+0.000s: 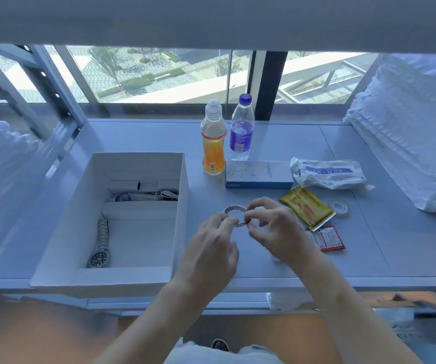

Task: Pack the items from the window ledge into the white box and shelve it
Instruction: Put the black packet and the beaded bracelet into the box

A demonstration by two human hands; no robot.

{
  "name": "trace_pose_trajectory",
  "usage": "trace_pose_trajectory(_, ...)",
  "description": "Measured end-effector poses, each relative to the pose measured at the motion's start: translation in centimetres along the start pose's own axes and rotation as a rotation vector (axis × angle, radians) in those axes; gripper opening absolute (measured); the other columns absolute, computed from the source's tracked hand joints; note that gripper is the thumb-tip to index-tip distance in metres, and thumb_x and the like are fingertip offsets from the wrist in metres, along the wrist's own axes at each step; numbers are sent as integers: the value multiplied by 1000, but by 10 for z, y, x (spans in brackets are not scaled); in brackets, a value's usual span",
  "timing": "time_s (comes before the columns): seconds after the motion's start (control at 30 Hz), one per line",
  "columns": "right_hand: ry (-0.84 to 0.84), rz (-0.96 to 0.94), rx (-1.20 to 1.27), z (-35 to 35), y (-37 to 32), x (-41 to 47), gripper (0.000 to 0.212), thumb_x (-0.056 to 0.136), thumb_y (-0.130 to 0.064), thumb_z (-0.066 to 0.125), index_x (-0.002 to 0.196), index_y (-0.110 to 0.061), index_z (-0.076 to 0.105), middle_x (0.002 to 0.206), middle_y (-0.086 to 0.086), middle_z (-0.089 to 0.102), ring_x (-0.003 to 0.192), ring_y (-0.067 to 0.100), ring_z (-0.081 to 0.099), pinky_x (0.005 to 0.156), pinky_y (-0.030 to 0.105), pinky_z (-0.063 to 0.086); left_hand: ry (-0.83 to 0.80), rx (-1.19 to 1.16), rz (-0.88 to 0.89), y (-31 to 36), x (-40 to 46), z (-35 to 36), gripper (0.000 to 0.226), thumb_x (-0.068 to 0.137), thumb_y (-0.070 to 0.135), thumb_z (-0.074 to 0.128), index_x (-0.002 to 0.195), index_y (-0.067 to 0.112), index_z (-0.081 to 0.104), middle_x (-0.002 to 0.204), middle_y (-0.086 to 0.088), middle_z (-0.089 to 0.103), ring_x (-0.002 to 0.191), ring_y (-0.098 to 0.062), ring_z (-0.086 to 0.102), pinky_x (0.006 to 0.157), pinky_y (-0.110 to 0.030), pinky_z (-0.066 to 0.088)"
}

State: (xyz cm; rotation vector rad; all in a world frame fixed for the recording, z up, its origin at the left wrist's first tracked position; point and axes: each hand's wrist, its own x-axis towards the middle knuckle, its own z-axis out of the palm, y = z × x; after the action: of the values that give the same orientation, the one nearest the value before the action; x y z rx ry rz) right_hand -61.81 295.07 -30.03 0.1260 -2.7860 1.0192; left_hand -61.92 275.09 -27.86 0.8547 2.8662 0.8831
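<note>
At far left we see the white box standing open on the window ledge, the bench of this scene. Inside it lie a steel wristwatch against the left wall and, toward the far end, several small items we cannot identify. We judge packing begun but well short of done.

Just right of the box, above the ledge, our 2 hands share a metal bracelet. The left hand pinches its near-left arc with curled fingertips; the right hand pinches its right side between thumb and forefinger. The bracelet hangs clear of the ledge and close to the box's right wall, so we read it as the next item to go in.

Farther right, still unpacked, stand 2 bottles: an orange drink bottle and a purple-capped water bottle. Then follow a blue Anker carton, a white mask packet, a yellow sachet, 2 red sachets and a clear tape roll.

At least 8 items remain, after which the box must be shelved; no shelf is identifiable in view.
</note>
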Motion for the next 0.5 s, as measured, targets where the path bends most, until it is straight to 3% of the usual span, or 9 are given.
trace_pose_trajectory(0.07, 53, -61, 69, -19, -20, 0, 10, 89, -14, 76, 92, -23, 79, 110, -12, 65, 84, 14, 67, 75, 32, 58, 94, -53, 45, 7, -5, -18, 42, 93, 10, 65, 133, 19, 59, 133, 5, 57, 106, -16, 61, 81, -13, 38)
trace_pose_trajectory(0.17, 109, -131, 141, -40, -55, 4, 14, 88, -13, 78, 93, -26, 79, 112, -16, 66, 88, 13, 69, 75, 21, 56, 210, -86, 58, 11, -6, -46, 42, 91, 10, 70, 132, 15, 61, 133, 5, 58, 110, -15, 62, 84, -18, 48)
trace_pose_trajectory(0.33, 41, -198, 183, -29, -111, 20, 13, 89, -12, 78, 96, -22, 81, 113, -13, 66, 86, 14, 69, 76, 33, 58, 299, -73, 71, -16, -12, -91, 16, 93, 15, 73, 109, 13, 74, 121, 4, 67, 99, -11, 67, 87, -7, 45)
trace_pose_trajectory(0.43, -49, -254, 138, -7, -137, 30, 11, 89, -13, 78, 93, -23, 80, 112, -12, 66, 79, 11, 65, 76, 35, 55, 242, -65, 65, -56, -33, -110, 13, 97, 19, 70, 108, 17, 76, 124, 6, 66, 102, -12, 69, 88, -31, 57)
trace_pose_trajectory(0.5, -111, -264, 132, 12, -152, 38, 11, 89, -12, 77, 93, -22, 80, 112, -10, 66, 77, 14, 65, 76, 36, 55, 215, -49, 45, -83, -47, -123, 16, 98, 19, 68, 111, 19, 77, 126, 5, 66, 102, -15, 70, 87, -36, 57)
